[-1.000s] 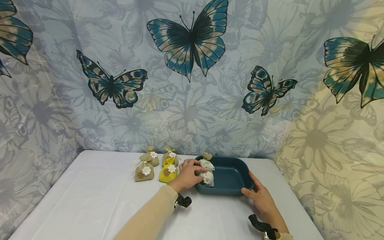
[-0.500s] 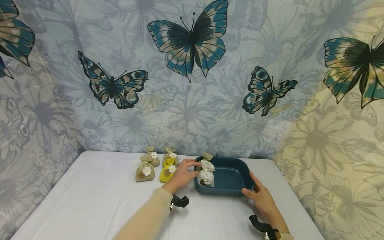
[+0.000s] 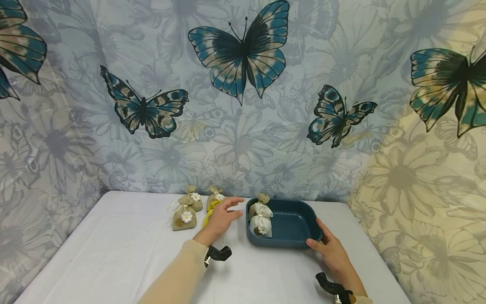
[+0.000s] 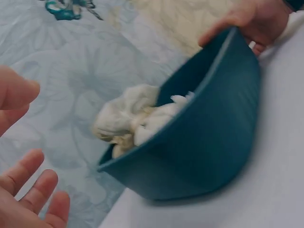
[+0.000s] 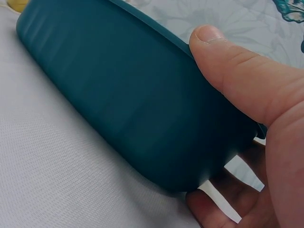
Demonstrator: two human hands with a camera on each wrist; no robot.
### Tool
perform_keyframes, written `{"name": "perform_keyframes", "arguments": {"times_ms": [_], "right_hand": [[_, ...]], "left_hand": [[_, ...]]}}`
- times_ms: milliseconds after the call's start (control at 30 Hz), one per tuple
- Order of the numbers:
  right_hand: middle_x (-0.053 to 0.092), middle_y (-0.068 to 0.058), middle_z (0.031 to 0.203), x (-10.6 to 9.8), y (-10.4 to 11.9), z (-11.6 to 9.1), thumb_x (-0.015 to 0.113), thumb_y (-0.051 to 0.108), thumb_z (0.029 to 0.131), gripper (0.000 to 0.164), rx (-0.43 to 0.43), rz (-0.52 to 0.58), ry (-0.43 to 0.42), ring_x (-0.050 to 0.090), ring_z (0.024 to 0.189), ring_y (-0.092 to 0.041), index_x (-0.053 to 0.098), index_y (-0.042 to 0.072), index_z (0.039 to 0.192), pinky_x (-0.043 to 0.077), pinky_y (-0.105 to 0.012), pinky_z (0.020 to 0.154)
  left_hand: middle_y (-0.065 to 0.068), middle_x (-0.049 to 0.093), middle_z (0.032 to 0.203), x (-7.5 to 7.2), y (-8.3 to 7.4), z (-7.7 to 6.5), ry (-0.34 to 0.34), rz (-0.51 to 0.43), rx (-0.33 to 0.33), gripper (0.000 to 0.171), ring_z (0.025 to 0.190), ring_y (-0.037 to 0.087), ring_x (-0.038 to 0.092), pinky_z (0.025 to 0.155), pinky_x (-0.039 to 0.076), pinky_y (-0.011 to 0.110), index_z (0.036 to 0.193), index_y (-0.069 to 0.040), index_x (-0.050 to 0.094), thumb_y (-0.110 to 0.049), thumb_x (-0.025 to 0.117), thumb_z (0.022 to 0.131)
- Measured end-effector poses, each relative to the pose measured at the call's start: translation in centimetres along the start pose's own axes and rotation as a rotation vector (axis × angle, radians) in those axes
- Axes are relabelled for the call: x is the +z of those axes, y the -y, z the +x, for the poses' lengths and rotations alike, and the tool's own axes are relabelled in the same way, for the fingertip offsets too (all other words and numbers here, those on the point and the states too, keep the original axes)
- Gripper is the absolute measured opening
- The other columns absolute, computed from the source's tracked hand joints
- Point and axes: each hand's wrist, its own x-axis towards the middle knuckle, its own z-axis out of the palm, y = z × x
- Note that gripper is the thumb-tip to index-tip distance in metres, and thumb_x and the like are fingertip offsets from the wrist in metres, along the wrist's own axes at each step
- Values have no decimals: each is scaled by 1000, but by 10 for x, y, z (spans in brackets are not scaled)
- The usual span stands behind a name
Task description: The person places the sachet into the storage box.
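A dark blue rectangular tub (image 3: pixel 292 221) stands on the table. Inside its left end are a white drawstring sachet (image 3: pixel 261 221) with a small flower and a beige sachet (image 3: pixel 263 197) behind it. My right hand (image 3: pixel 329 247) grips the tub's right end; in the right wrist view the thumb (image 5: pixel 228 71) lies near the rim, with fingers round the corner. My left hand (image 3: pixel 220 219) is empty with fingers spread, left of the tub. It partly covers a yellow sachet (image 3: pixel 214 204) and a beige sachet (image 3: pixel 213 196).
Two more beige sachets with white flowers, a front one (image 3: pixel 184 217) and a rear one (image 3: pixel 195 202), stand left of the left hand. A white cloth covers the table (image 3: pixel 95 253). Butterfly-print fabric (image 3: pixel 243 156) hangs close behind and at both sides.
My left hand has let go of the white sachet in the tub and moved left, in front of the yellow sachet. The right hand stays at the tub's right end.
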Motion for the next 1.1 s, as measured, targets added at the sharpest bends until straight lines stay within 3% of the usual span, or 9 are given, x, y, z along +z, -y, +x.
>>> {"name": "perform_keyframes", "arguments": {"times_ms": [167, 267, 400, 500, 567, 700, 767, 967, 1100], "right_hand": [[13, -20, 162, 1, 1, -1, 73, 20, 93, 93, -21, -5, -10, 19, 146, -39, 11, 12, 161, 38, -10, 88], [15, -19, 162, 1, 1, -1, 74, 22, 93, 93, -15, -29, -15, 20, 146, -38, 12, 13, 162, 37, -12, 90], [16, -18, 162, 0, 0, -1, 74, 25, 93, 94, -4, -66, -20, 21, 145, -38, 12, 15, 162, 37, -17, 94], [16, -19, 162, -1, 0, -1, 74, 26, 93, 94, 2, -80, -18, 21, 145, -38, 11, 15, 162, 38, -21, 97], [16, -19, 162, -1, -1, 0, 73, 26, 93, 93, -1, -85, -18, 21, 145, -39, 11, 15, 162, 38, -27, 100], [16, -19, 162, 0, -2, 1, 74, 27, 93, 94, 0, -86, -27, 21, 145, -38, 11, 16, 162, 36, -38, 104], [17, -19, 162, 0, -2, 1, 74, 27, 93, 93, -2, -80, -28, 21, 145, -38, 12, 16, 162, 37, -36, 104], [14, -19, 162, 0, 0, -1, 73, 23, 93, 93, -6, -29, -7, 18, 146, -38, 11, 16, 162, 38, -13, 90], [14, -18, 163, 0, -2, 0, 74, 22, 93, 93, -9, -13, -9, 18, 146, -38, 11, 14, 162, 38, -11, 88]], "left_hand": [[11, 53, 138, -15, -4, -1, -43, -66, 17, 37, 129, 34, 43, 102, 38, 51, 131, -3, 62, -4, 66, 94], [13, 53, 139, -26, -5, -1, -51, -57, 16, 39, 130, 36, 43, 101, 39, 43, 133, -5, 62, -5, 67, 94], [16, 50, 141, -41, -9, -4, -75, -83, -51, 44, 124, 42, 47, 68, 46, 30, 137, -10, 61, -11, 69, 93], [15, 44, 146, -53, -13, -8, -87, -117, -98, 49, 127, 44, 44, 61, 46, 32, 140, -10, 58, -11, 70, 93], [15, 41, 149, -60, -13, -9, -87, -118, -100, 50, 131, 44, 40, 76, 53, 37, 142, -7, 55, -8, 69, 94], [15, 37, 153, -68, -15, -12, -57, -108, -109, 55, 139, 42, 33, 99, 44, 48, 145, -3, 49, -3, 67, 94], [14, 36, 155, -72, -11, -13, -50, -104, -118, 56, 139, 42, 33, 101, 42, 51, 145, -4, 49, -2, 68, 93], [20, 39, 150, -79, -2, -16, -46, -17, -155, 60, 133, 45, 42, 99, 45, 49, 144, -5, 51, 0, 72, 89], [24, 36, 151, -82, 2, -19, -4, -33, -162, 63, 134, 48, 39, 98, 46, 47, 147, -2, 46, 4, 70, 89]]}}
